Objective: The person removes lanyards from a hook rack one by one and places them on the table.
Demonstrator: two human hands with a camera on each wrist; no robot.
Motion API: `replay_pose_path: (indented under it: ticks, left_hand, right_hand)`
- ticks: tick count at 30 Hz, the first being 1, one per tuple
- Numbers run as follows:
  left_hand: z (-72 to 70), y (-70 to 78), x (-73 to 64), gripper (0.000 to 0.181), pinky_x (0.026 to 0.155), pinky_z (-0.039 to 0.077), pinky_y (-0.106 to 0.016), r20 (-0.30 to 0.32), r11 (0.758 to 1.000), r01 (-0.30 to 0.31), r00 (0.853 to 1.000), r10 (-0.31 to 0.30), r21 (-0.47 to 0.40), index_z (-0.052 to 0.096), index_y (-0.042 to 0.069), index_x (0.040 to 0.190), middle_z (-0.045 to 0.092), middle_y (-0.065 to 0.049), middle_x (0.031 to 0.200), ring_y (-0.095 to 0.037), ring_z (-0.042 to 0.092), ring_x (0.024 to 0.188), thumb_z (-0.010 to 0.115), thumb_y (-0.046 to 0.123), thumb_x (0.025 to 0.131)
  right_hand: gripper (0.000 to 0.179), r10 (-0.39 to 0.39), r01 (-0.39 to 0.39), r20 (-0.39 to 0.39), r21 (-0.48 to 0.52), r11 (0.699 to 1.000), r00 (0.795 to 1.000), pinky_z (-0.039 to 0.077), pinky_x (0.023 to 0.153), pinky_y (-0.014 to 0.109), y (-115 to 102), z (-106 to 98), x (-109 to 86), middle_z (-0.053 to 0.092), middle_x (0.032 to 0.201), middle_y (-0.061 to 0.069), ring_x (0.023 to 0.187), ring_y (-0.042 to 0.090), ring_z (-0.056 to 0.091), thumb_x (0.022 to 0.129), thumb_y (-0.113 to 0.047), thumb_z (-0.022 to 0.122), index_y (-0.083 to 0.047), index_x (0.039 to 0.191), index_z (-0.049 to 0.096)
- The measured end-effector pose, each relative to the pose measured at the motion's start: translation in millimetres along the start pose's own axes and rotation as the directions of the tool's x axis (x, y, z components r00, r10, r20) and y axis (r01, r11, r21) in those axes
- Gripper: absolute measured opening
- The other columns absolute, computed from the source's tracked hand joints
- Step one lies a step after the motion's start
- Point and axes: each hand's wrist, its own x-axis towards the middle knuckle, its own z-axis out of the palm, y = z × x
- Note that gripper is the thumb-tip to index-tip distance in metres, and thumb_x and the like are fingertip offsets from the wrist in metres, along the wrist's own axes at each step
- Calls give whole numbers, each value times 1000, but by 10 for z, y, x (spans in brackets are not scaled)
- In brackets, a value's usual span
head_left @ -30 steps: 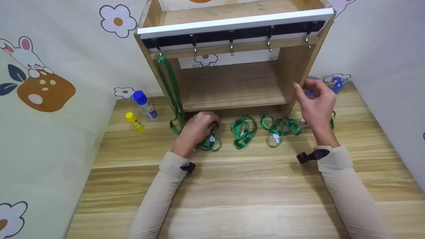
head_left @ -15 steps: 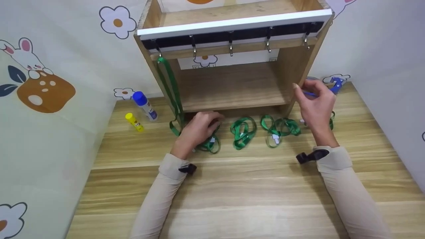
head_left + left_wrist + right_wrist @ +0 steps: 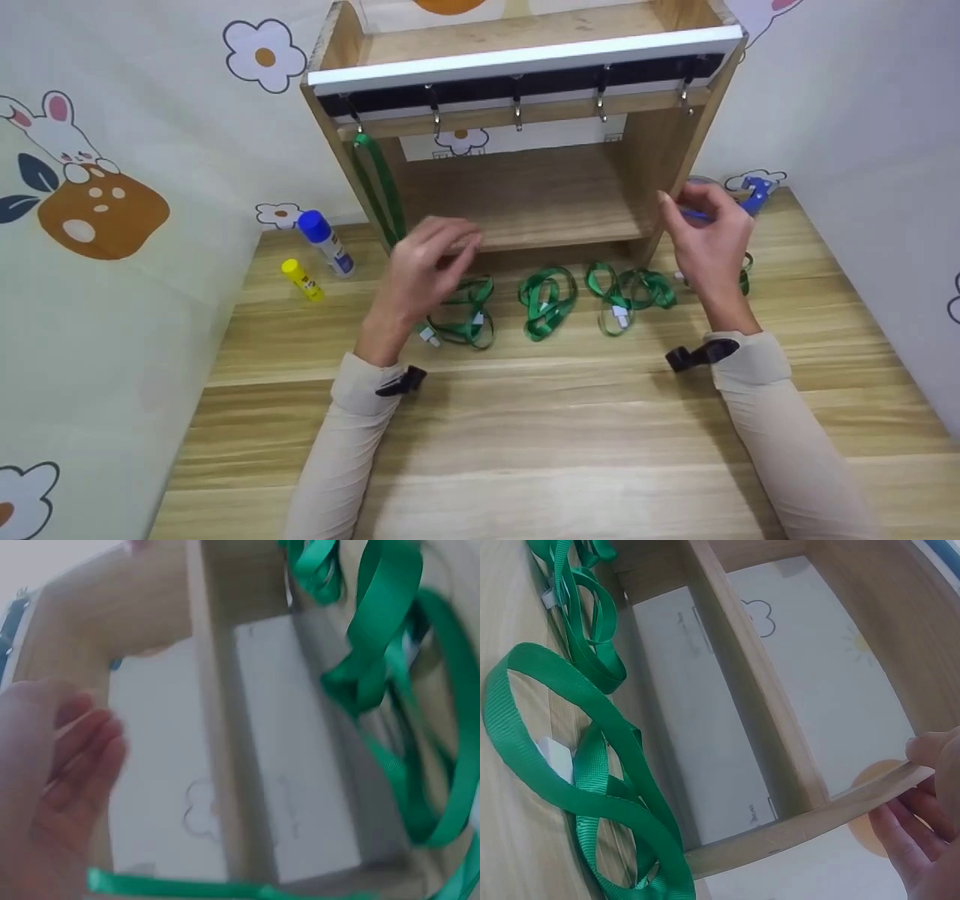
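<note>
My left hand [image 3: 420,274], fingers bent loosely, hovers before the lower left of a wooden shelf unit [image 3: 517,195]. Nothing shows between its thumb and fingers in the left wrist view. A green lanyard [image 3: 384,187] hangs from the leftmost hook beside that hand and is partly hidden by it. Below the hand lies a loosely coiled green lanyard [image 3: 484,289] with white clips. My right hand [image 3: 709,240] grips the front edge of the unit's right side panel [image 3: 810,829], thumb on one side and fingers on the other.
Metal hooks [image 3: 517,116] line the unit's dark strip. More green lanyards lie along its base: one in the middle [image 3: 531,300], another to the right [image 3: 660,289]. A blue-capped glue stick [image 3: 330,247] and a yellow one [image 3: 304,281] stand left. A blue tool [image 3: 757,193] lies behind my right hand.
My left hand has lifted off the coiled lanyard and moved up and left toward the hanging one, uncovering the coil. The right hand keeps its grip on the side panel.
</note>
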Motion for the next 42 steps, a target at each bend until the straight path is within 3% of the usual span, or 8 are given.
replay_pose_path:
  ticks: [4, 8, 11, 13, 21, 28, 35, 42]
  left_hand:
    - [-236, -75, -3, 16, 98, 63, -26, -215, 998, -16, 976, 27, 53, 82, 7, 114, 82, -7, 112, -23, 75, 103, 79, 15, 100]
    - [-412, -192, -45, 18, 94, 62, -23, -402, 992, 74, 915, -25, 106, 81, 4, 110, 81, -10, 107, -25, 75, 99, 81, 18, 99]
    - [-458, -276, -99, 30, 90, 62, -23, -472, 977, 191, 873, -124, 94, 77, 1, 113, 78, -12, 108, -24, 74, 100, 81, 28, 99]
    - [-458, -315, -143, 37, 88, 62, -22, -471, 962, 258, 861, -190, 83, 74, 0, 116, 76, -13, 109, -22, 73, 100, 80, 33, 100]
    - [-357, -333, -308, 53, 84, 64, -20, -389, 932, 360, 863, -321, 30, 68, 0, 126, 72, -13, 109, -16, 75, 92, 84, 40, 95]
    - [-280, -297, -324, 66, 88, 65, -21, -393, 904, 428, 834, -387, 20, 59, 1, 137, 69, -14, 117, -15, 74, 96, 83, 45, 95]
    - [-304, -308, -340, 43, 87, 65, -22, -411, 905, 424, 829, -379, 21, 61, -1, 133, 65, -17, 120, -17, 75, 99, 79, 22, 101]
    - [-322, -307, -308, 45, 85, 67, -24, -429, 924, 383, 835, -345, 3, 67, -3, 125, 72, -16, 114, -18, 78, 97, 81, 32, 99]
  right_hand:
    - [32, 13, -13, 15, -6, 1000, 1000, 64, 91, 18, -7, 2, -10, 80, 118, 8, 107, 10, 76, 96, -31, 85, -9, 118, 80]
    - [32, 18, -18, 11, -4, 1000, 1000, 64, 91, 19, -11, -1, -9, 80, 118, 8, 107, 11, 76, 95, -31, 85, -9, 118, 80]
    - [32, 20, -20, 2, -2, 1000, 1000, 64, 90, 18, -10, -3, -11, 80, 117, 8, 106, 10, 76, 95, -31, 85, -9, 117, 80]
    - [32, 20, -20, -1, -3, 1000, 1000, 64, 90, 17, -8, -1, -16, 80, 117, 8, 105, 9, 75, 95, -32, 86, -9, 117, 80]
    - [33, 9, -9, -5, 10, 1000, 1000, 64, 89, 17, -1, 1, -16, 81, 117, 10, 104, 9, 76, 94, -30, 87, -7, 116, 80]
    - [33, 26, -26, 1, -5, 1000, 1000, 64, 91, 19, -14, -13, -11, 81, 119, 8, 106, 11, 76, 95, -32, 86, -8, 118, 79]
    - [33, 26, -26, 16, -4, 1000, 1000, 64, 91, 18, -19, 8, -7, 80, 120, 9, 109, 13, 76, 96, -31, 85, -8, 119, 79]
    - [32, 23, -23, 11, 5, 1000, 1000, 64, 92, 19, -14, -3, -10, 80, 120, 8, 109, 13, 77, 95, -31, 85, -9, 118, 80]
